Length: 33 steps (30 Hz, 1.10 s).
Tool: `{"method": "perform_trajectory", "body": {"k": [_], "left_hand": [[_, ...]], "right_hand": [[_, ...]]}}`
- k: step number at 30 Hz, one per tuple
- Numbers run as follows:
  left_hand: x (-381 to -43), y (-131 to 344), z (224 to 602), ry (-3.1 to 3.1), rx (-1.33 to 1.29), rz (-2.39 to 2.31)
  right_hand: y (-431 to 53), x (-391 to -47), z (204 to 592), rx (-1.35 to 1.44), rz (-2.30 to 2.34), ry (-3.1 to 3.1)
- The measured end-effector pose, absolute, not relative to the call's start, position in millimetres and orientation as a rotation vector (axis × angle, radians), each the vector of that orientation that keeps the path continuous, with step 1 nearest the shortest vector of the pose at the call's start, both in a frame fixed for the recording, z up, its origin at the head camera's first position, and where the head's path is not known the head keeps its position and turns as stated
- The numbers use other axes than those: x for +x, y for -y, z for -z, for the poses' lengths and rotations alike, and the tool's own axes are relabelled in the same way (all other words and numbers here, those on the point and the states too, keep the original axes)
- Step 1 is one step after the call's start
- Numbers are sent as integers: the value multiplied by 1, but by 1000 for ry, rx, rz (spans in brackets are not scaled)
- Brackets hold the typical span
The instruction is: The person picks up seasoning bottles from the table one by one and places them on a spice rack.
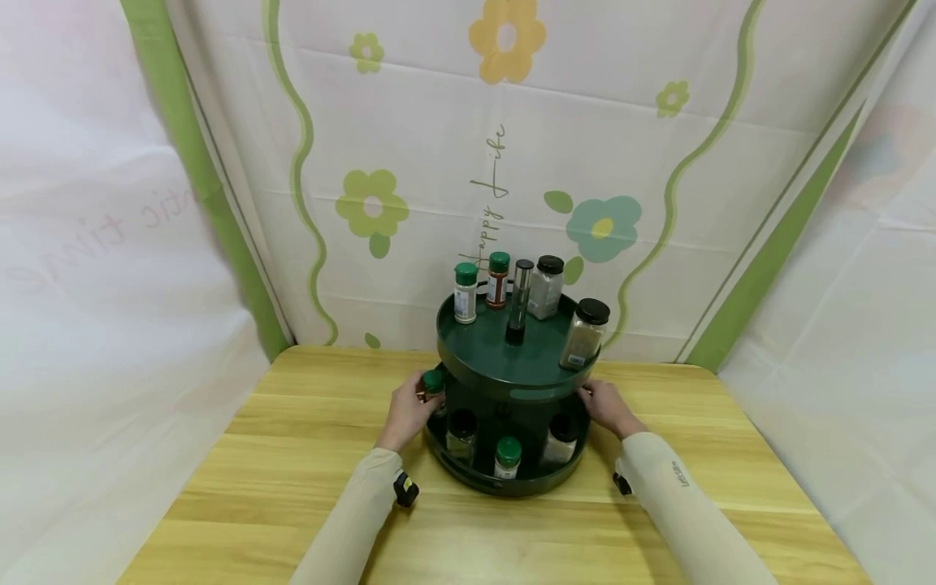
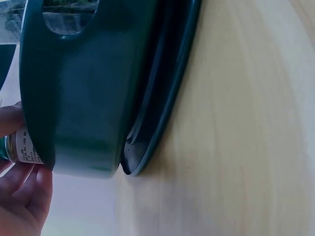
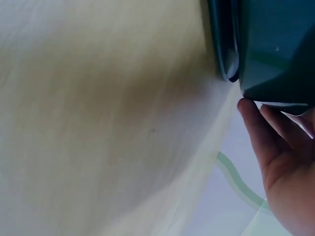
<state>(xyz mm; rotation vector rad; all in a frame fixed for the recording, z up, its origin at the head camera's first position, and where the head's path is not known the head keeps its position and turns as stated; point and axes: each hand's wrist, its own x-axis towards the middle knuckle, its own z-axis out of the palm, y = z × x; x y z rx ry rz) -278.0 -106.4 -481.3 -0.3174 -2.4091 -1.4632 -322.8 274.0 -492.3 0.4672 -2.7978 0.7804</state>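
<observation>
My left hand [image 1: 406,413] pinches a green-capped spice jar [image 1: 434,382] at the left side of a dark green two-tier rotating rack [image 1: 478,349]. In the left wrist view, fingers lie on both sides of this jar, whose labelled body [image 2: 27,148] is partly behind the tray wall [image 2: 88,98]. My right hand [image 1: 608,406] is at the right side of the lower tray [image 1: 512,487]. Its fingers [image 3: 258,130] reach fairly straight to the tray's edge in the right wrist view. The upper tier hides some of the right fingertips in the head view.
On the upper tray stand two green-capped shakers [image 1: 465,294] and two black-capped jars [image 1: 585,335], around a central post [image 1: 519,302]. Below are another green-capped jar [image 1: 508,457] and black-capped jars [image 1: 560,441]. The rack stands on a wooden table [image 1: 292,455] before a flowered curtain [image 1: 439,122].
</observation>
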Motion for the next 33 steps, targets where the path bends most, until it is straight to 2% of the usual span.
{"method": "perform_trajectory", "body": {"k": [20,33], "left_hand": [[-272,110,485,2437,-258,1457],[-259,136,475,2507,-183,1494]], "right_hand": [[-265,-327,496,491,-751,2788],[-271,-306,475,441,-870,2847]]}}
